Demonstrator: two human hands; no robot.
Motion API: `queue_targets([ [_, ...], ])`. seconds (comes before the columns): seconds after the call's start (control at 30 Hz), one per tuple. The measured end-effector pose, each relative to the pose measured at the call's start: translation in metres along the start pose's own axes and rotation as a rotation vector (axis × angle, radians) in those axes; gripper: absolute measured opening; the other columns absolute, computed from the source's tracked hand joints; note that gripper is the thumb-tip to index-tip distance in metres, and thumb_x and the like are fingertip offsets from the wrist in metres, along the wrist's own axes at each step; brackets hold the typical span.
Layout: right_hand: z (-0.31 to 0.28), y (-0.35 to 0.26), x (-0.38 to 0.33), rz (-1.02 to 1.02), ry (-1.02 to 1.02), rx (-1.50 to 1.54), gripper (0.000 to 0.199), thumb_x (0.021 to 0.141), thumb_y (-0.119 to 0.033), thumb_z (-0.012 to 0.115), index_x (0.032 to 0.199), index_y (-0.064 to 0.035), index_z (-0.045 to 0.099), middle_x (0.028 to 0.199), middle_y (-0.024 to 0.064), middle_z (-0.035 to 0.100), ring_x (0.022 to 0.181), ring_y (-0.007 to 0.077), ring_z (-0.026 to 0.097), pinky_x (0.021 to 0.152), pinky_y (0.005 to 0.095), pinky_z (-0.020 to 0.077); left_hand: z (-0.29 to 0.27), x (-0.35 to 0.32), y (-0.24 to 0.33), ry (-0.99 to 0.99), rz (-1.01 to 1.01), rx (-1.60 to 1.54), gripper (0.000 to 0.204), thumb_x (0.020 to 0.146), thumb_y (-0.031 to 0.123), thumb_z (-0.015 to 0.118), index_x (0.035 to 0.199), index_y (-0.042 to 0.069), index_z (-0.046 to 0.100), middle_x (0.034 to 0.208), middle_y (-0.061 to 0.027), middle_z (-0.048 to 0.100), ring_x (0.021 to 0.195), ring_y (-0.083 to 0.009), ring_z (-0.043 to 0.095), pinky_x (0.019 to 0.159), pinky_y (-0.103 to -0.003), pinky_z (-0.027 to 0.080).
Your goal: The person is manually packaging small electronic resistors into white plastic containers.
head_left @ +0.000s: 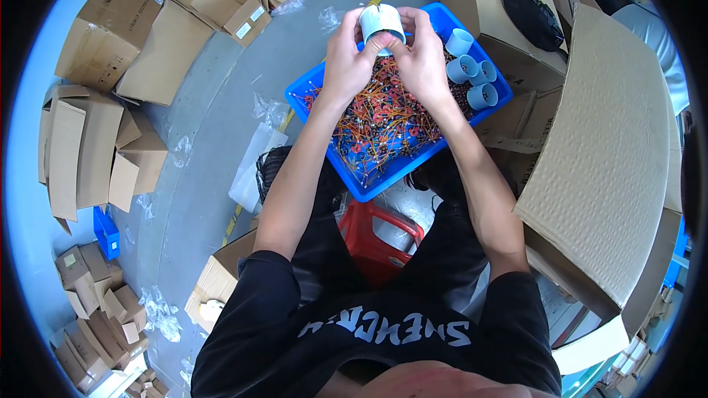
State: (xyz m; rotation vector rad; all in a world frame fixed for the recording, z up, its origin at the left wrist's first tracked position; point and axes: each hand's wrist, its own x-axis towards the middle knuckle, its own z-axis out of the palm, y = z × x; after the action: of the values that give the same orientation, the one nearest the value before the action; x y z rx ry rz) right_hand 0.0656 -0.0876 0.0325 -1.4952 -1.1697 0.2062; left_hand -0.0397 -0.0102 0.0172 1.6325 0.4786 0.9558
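Note:
Over the far end of a blue plastic tray (362, 194), my left hand (349, 55) and my right hand (422, 55) are closed around a pale blue-white plastic cup (381, 21). Both thumbs press against its near side; what lies inside it cannot be made out. Below the hands, a tangled heap of small parts with orange and red wires (380, 114) fills much of the tray. At the tray's right side sit several light blue cups, one of them (483, 96) nearest me, lying tilted among dark small parts.
A large open cardboard box (590, 162) stands close on my right, with a black bag (529, 16) on another carton. Flattened and open cartons (99, 151) line the left. Plastic wrap (160, 313) litters the grey floor. A red stool (372, 239) is between my legs.

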Motion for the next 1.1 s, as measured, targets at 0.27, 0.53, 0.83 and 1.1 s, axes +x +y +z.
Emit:
queue_targets([
  [0.27,-0.016,0.014,0.008,0.010,-0.150,0.108,0.041,0.076,0.003,0.068,0.113,0.0028,0.051,0.111,0.0193,0.060,0.104,0.0272,0.061,0.079,0.0338,0.0537,-0.010,0.009,-0.003,-0.049,-0.073,-0.155,0.041,0.087,0.019,0.066,0.118,-0.003,0.051,0.109,-0.0108,0.061,0.102,-0.0167,0.058,0.091,-0.030,0.044],
  [0.53,-0.019,0.019,0.006,0.042,-0.304,0.242,0.048,0.071,0.007,0.072,0.113,0.0000,0.052,0.115,0.0159,0.060,0.106,0.0231,0.061,0.084,0.0314,0.0541,-0.009,0.010,-0.004,0.145,-0.189,-0.383,0.022,0.088,0.011,0.063,0.103,-0.006,0.060,0.093,-0.0101,0.066,0.090,-0.0151,0.063,0.082,-0.027,0.047],
  [0.83,-0.013,0.028,0.002,0.170,-0.124,-0.047,0.048,0.068,-0.014,0.081,0.104,0.0034,0.055,0.094,0.0146,0.067,0.090,0.0207,0.066,0.078,0.0312,0.0534,0.001,0.010,-0.005,0.078,0.059,0.175,0.022,0.088,0.012,0.063,0.105,-0.002,0.060,0.094,-0.0076,0.068,0.092,-0.0147,0.063,0.081,-0.028,0.049],
  [1.1,-0.044,0.064,-0.007,0.283,-0.171,0.025,0.048,0.070,-0.021,0.081,0.104,0.0028,0.056,0.090,0.0139,0.066,0.081,0.0195,0.066,0.073,0.0301,0.0528,0.019,0.011,-0.025,-0.180,0.002,0.203,0.015,0.086,0.008,0.063,0.098,-0.001,0.062,0.092,-0.0097,0.068,0.088,-0.0166,0.065,0.078,-0.030,0.050],
])
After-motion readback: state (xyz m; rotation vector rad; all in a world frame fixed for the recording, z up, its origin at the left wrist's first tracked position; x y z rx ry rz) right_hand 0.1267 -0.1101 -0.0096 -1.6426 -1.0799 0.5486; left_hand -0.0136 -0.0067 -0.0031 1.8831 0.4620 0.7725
